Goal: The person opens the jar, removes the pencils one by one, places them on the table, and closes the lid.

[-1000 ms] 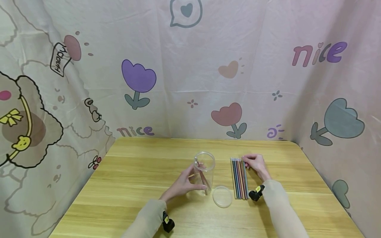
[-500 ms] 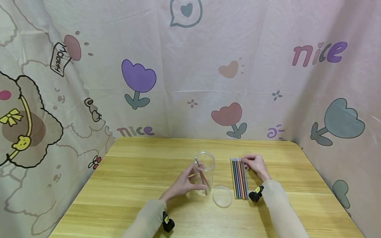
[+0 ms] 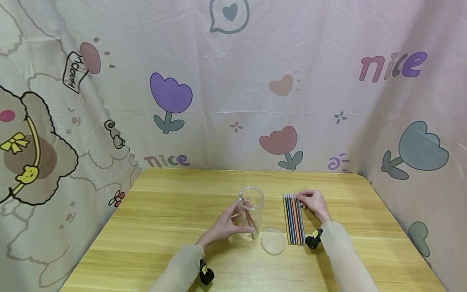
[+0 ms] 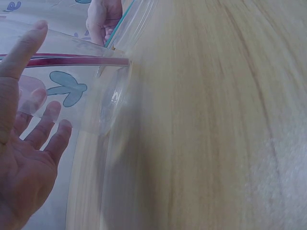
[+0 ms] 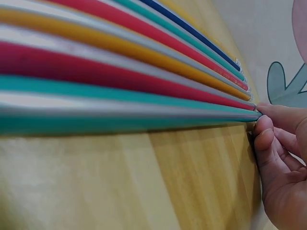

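My left hand (image 3: pixel 221 226) holds a clear plastic jar (image 3: pixel 257 217) upright on the table, thumb in front and fingers behind its wall. A few reddish pencils (image 3: pixel 249 220) lean inside the jar. In the left wrist view a red pencil (image 4: pixel 81 62) shows through the clear wall. Right of the jar, several striped pencils (image 3: pixel 293 221) lie side by side in a row. My right hand (image 3: pixel 314 203) is at the row's far right end. Seen from the right wrist, its thumb and fingertip pinch the tip of the outermost green-and-silver pencil (image 5: pixel 129 110).
A round clear lid (image 3: pixel 273 241) lies flat between the jar and the pencil row. Everything rests on a wood-grain table (image 3: pixel 164 211). Behind its far edge hangs a printed cloth (image 3: pixel 226 93), with more cloth at both sides.
My right fingertips have shifted very slightly to the left at the end of the pencil row. The left hand and the jar keep their place.
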A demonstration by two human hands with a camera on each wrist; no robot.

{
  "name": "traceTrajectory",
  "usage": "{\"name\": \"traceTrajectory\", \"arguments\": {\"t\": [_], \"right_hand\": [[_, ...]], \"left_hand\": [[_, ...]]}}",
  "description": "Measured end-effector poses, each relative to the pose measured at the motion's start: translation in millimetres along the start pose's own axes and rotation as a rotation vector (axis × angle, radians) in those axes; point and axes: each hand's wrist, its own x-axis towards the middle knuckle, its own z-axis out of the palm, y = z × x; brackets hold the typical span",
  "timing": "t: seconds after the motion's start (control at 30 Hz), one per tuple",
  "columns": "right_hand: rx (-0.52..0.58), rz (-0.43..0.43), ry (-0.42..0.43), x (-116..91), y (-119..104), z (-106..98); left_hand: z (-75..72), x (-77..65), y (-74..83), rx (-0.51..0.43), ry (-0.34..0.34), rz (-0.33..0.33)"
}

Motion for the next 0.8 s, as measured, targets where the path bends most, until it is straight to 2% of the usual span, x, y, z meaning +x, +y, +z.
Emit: {"name": "traceTrajectory", "arguments": {"t": [0.57,0.8], "right_hand": [[0.015,0.011,0.002,-1.3,-0.8,1.7],[0.023,0.003,-0.001,-2.1,-1.2,0.9]], "left_hand": [[-0.4,0.5,-2.0,0.000,-0.006,-0.011],[-0.1,0.1,-0.7,-0.034,-0.009,-0.013]]}}
